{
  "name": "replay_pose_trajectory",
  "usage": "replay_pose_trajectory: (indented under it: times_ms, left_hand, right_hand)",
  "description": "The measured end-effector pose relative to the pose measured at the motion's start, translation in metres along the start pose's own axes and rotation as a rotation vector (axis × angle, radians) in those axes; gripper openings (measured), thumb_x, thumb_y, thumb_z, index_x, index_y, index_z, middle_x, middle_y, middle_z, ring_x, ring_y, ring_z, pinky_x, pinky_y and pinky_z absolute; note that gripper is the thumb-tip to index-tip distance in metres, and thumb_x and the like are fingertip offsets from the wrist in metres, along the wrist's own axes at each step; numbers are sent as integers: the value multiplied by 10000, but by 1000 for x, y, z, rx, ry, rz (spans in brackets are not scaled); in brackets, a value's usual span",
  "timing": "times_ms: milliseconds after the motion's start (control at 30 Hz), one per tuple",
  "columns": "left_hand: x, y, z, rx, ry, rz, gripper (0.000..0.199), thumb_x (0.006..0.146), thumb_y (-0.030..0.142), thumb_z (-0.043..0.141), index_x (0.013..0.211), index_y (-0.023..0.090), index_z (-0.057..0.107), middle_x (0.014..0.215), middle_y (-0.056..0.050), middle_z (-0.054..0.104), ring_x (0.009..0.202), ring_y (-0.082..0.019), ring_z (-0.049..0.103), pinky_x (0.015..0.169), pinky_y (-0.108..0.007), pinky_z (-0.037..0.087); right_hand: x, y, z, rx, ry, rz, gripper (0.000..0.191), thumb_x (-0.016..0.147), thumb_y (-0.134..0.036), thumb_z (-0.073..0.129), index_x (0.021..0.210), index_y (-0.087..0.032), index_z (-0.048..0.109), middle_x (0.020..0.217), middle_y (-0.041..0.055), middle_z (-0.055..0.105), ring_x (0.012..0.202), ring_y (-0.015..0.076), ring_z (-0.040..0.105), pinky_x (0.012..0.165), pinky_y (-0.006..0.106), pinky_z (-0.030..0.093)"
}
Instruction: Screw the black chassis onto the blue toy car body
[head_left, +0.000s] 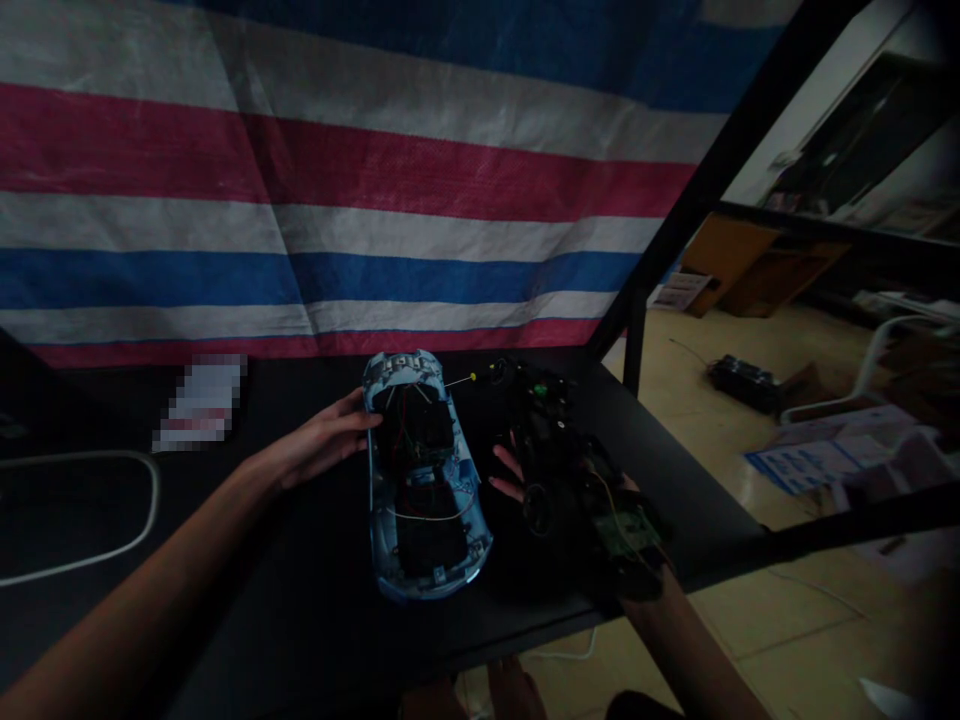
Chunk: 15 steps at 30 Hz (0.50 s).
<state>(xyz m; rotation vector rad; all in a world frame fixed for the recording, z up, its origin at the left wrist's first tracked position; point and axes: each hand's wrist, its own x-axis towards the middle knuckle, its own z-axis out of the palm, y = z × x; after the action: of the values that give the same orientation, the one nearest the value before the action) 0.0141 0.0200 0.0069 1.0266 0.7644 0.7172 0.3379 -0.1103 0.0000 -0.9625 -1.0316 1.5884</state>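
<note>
A light-blue toy car body shell (379, 540) lies upside down on the black table, its dark inside and thin wires showing. My left hand (334, 438) grips the shell's left edge near the far end, the thumb over the rim. To the right, a black toy car chassis (551, 430) with wheels and a green circuit board (626, 532) rests on my right hand (510, 472). Only some fingertips and the wrist of that hand show; the chassis hides the palm. A thin light wire with a yellow tip (473, 377) runs between shell and chassis.
Behind the table (315, 610) hangs a striped tarpaulin (375, 230). A blurred white packet (202, 400) lies at the back left, and a white cable (154, 500) loops nearby. A black frame post (634, 340) stands at the right; boxes (832, 445) sit on the floor beyond.
</note>
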Motion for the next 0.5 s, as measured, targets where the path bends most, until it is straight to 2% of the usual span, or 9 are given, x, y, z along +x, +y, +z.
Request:
replay_pose_trajectory:
  times_ms: [67, 133, 233, 300, 400, 500]
  left_hand:
    - [-2, 0, 1, -4, 8, 7, 462, 855, 179, 781, 1286, 268, 640, 1281, -49, 732, 1190, -224, 681, 996, -313, 530]
    - [-2, 0, 1, -11, -1, 18, 460, 847, 179, 794, 1274, 265, 647, 1281, -50, 731, 1246, -232, 652, 1027, -323, 510]
    - [-2, -2, -2, -17, -33, 28, 500, 863, 187, 786, 1324, 252, 606, 1323, -66, 710, 1286, -235, 626, 1049, -342, 496]
    - [-1, -4, -4, -21, -52, 37, 511, 869, 190, 781, 1339, 240, 584, 1354, -77, 691, 1305, -240, 612, 1067, -357, 485]
    - [0, -5, -6, -25, -74, 54, 529, 860, 191, 786, 1342, 222, 570, 1383, -93, 669, 1321, -258, 600, 1101, -394, 462]
    - [1, -6, -7, -26, -87, 64, 554, 848, 199, 798, 1349, 209, 563, 1391, -104, 663, 1318, -274, 602, 1114, -421, 449]
  right_hand:
    - [2, -8, 2, 147, -16, 96, 694, 841, -837, 392, 1234, -362, 711, 1242, 64, 742, 1234, 339, 649, 958, 547, 549]
    - [4, -19, 6, 211, -2, 179, 744, 864, -840, 350, 1222, -304, 721, 1199, 93, 757, 1208, 343, 663, 944, 542, 547]
    - [10, -39, 18, 156, 66, 216, 726, 881, -810, 393, 1227, -260, 719, 1101, 111, 780, 1133, 352, 693, 900, 525, 562]
    - [17, -51, 30, 78, 73, 215, 684, 899, -764, 441, 1288, -258, 686, 1119, 99, 776, 1108, 341, 703, 895, 497, 570]
    - [34, -68, 52, -147, 28, 149, 673, 923, -656, 538, 1495, -303, 500, 1282, 64, 720, 1108, 285, 705, 907, 426, 575]
    - [56, -84, 80, -502, -8, 133, 953, 901, -686, 568, 1650, -294, 127, 1455, 121, 597, 1067, 280, 711, 852, 428, 594]
